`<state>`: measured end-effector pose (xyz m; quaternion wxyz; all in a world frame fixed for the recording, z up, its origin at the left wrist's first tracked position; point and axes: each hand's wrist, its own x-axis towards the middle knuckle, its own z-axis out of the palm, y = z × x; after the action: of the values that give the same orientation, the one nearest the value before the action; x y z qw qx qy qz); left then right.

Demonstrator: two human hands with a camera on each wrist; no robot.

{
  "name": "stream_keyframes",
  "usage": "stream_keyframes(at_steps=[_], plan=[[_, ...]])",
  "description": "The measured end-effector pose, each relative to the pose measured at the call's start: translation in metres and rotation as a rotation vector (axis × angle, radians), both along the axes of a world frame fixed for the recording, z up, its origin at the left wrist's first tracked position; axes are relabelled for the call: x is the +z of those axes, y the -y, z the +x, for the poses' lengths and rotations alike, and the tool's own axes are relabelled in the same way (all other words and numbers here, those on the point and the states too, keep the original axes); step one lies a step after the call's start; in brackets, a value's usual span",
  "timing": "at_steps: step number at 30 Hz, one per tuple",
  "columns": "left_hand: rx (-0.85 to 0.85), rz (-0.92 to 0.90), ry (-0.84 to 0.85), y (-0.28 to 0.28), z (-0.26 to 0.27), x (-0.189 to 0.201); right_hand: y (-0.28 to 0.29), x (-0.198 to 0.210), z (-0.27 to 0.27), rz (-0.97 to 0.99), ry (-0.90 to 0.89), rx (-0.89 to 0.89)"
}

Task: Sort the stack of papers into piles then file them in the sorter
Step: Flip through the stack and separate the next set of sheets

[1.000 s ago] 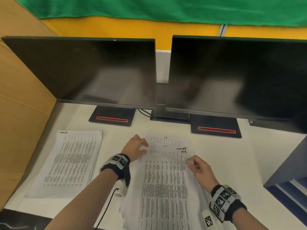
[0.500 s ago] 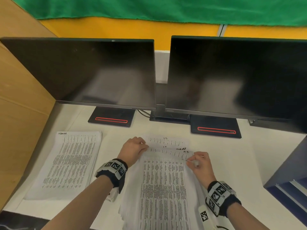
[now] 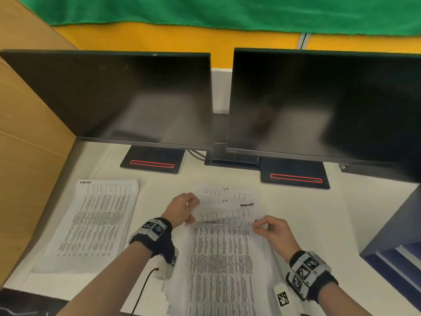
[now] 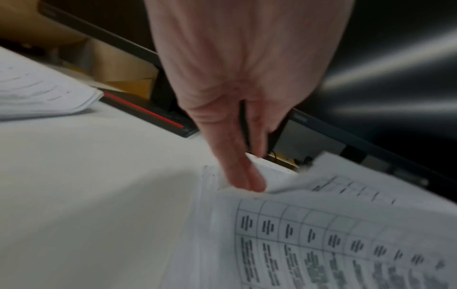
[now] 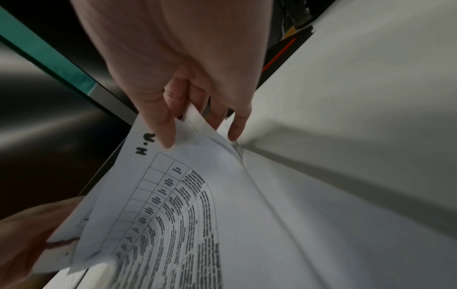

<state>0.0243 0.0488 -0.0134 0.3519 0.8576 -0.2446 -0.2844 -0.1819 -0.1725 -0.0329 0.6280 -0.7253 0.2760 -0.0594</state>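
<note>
A stack of printed sheets [image 3: 221,265] lies on the white desk [image 3: 159,185] in front of me, fanned at its far end. My left hand [image 3: 190,212] holds the far left corner of the upper sheets [image 4: 247,187], fingers curled round their edge. My right hand [image 3: 262,224] pinches the far right corner of the top sheet [image 5: 173,140], which bears a handwritten label, and lifts it off the sheets below. A separate pile of papers [image 3: 95,220] lies flat to the left. At the right edge, a dark blue sorter [image 3: 396,254] shows in part.
Two dark monitors [image 3: 118,99] [image 3: 323,106] stand side by side at the back, their black bases [image 3: 152,163] just beyond the papers. A brown board [image 3: 27,144] walls off the left side. A thin black cable [image 3: 141,293] runs off my left wrist.
Both hands have drawn the top sheets' far edge back toward me and raised it, so more of the labelled sheets underneath shows. The left pile has not moved.
</note>
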Motion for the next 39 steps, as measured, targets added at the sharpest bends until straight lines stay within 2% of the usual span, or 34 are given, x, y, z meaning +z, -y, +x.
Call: stream_keyframes(at_steps=[3, 5, 10, 15, 20, 23, 28, 31, 36, 39], plan=[[-0.162, 0.249, 0.143, 0.007, 0.002, 0.000, -0.003, 0.006, 0.001, 0.039, 0.021, 0.040], [-0.228, 0.350, 0.263, 0.013, -0.001, 0.000, -0.007, 0.009, 0.002, 0.065, 0.025, 0.037], [-0.270, 0.299, 0.431, 0.021, -0.011, 0.003, -0.012, 0.008, 0.003, 0.138, 0.075, -0.073], [-0.283, 0.201, 0.438, 0.015, -0.018, -0.001, -0.013, 0.006, 0.005, 0.126, 0.070, -0.125], [-0.299, 0.196, 0.488, 0.008, -0.018, 0.001, -0.009, -0.004, 0.008, 0.046, 0.009, -0.174], [-0.337, 0.190, 0.527, 0.006, -0.018, 0.002, -0.010, -0.002, 0.009, 0.097, 0.008, -0.181], [-0.437, 0.116, 0.475, 0.003, -0.015, -0.003, -0.013, 0.000, 0.005, 0.139, 0.027, -0.262], [-0.432, 0.089, 0.422, 0.002, -0.013, -0.004, -0.011, 0.000, 0.001, 0.111, 0.008, -0.207], [-0.434, 0.075, 0.372, 0.001, -0.016, -0.004, -0.010, -0.001, 0.000, -0.100, 0.005, -0.109], [-0.437, 0.059, 0.334, -0.002, -0.017, -0.005, -0.009, -0.002, 0.001, -0.057, 0.016, -0.054]])
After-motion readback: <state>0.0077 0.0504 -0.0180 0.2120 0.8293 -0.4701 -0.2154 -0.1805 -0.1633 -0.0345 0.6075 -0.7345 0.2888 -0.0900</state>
